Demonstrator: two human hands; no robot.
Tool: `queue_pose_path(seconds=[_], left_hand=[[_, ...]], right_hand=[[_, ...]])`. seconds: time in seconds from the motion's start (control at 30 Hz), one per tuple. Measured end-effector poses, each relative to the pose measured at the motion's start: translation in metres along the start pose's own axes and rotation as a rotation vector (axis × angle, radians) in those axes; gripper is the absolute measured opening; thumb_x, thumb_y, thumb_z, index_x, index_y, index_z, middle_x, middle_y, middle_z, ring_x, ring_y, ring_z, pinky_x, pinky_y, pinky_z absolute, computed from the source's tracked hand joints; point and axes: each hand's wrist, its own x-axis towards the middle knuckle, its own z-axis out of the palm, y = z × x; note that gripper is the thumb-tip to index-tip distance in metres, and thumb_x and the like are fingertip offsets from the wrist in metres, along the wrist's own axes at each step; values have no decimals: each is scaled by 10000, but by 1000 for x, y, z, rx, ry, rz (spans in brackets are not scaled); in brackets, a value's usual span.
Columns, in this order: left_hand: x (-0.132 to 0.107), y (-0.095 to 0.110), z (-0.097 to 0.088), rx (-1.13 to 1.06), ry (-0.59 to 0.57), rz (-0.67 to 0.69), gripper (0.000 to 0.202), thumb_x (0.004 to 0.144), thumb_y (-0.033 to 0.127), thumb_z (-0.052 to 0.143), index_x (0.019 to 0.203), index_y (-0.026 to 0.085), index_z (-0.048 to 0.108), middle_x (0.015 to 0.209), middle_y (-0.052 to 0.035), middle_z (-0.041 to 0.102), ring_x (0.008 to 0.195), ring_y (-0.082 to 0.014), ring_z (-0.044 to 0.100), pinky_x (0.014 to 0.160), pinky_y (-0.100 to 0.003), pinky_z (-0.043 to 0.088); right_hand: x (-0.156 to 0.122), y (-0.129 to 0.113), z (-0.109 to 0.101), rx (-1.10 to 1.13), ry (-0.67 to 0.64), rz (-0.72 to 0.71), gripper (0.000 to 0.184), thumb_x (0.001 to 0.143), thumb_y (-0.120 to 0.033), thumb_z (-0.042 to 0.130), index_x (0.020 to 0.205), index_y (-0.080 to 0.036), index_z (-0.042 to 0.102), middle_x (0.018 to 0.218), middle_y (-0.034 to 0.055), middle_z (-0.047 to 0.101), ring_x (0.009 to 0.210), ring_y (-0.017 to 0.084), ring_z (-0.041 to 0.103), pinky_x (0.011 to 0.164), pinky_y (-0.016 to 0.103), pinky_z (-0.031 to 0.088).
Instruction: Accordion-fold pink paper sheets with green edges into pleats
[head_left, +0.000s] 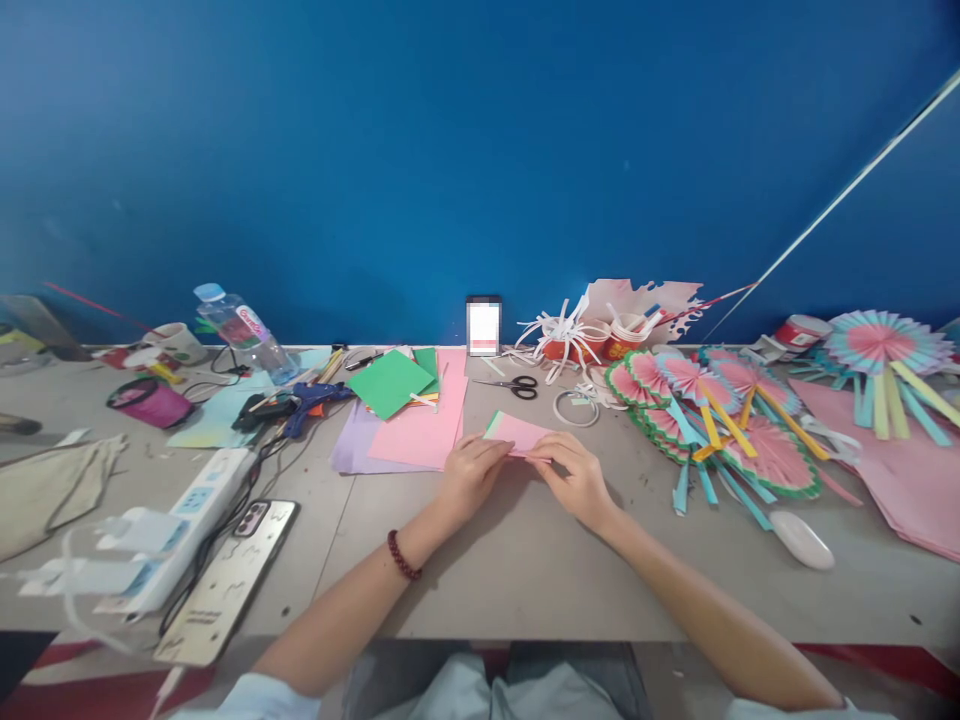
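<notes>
Both of my hands rest on the grey table (525, 570) and pinch a small pink paper (519, 432) with a pale green edge. My left hand (471, 472) grips the paper's left side with its fingers curled. My right hand (574, 473) presses the near right edge with its fingertips together. A red bead bracelet (403, 556) is on my left wrist. Just behind my left hand lies a stack of pink and lilac sheets (420, 425) with a green sheet (390, 383) on top.
Black scissors (517, 385) and a tape ring (576, 408) lie behind the paper. Pink pleated paper fans (720, 420) with blue and yellow strips crowd the right. A glue gun (300, 405), power strip (202, 500), phone (229, 580) and water bottle (244, 330) sit left.
</notes>
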Motion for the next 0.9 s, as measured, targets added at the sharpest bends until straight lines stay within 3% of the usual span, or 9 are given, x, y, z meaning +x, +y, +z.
queue_pose_path(seconds=[0.4, 0.6, 0.73, 0.9], left_hand=[[3, -1, -3, 21, 15, 14, 190, 927, 155, 494, 903, 199, 677, 809, -24, 755, 693, -134, 695, 727, -304, 512], [4, 5, -2, 83, 29, 50, 213, 905, 103, 467, 858, 190, 656, 763, -20, 737, 671, -136, 675, 695, -300, 495], [2, 7, 1, 144, -19, 79, 210, 910, 114, 463, 899, 198, 656, 826, -34, 736, 730, -144, 677, 763, -321, 504], [1, 2, 1, 209, -53, 124, 190, 939, 158, 463, 995, 182, 642, 863, -59, 718, 796, -168, 664, 725, -312, 498]], right_hand=[[-2, 5, 0, -17, 2, -11, 139, 891, -194, 554, 840, -213, 682, 803, 35, 700, 797, 176, 627, 737, 343, 521], [0, 1, -3, -274, -41, -106, 130, 877, -164, 546, 848, -223, 658, 846, 41, 702, 833, 198, 616, 772, 357, 478], [2, 0, -4, -378, -82, -207, 139, 888, -171, 552, 895, -222, 682, 858, 47, 711, 847, 200, 621, 766, 344, 454], [-1, 6, -4, -403, -82, -233, 190, 923, -174, 505, 900, -221, 688, 824, 37, 708, 829, 183, 612, 774, 335, 455]])
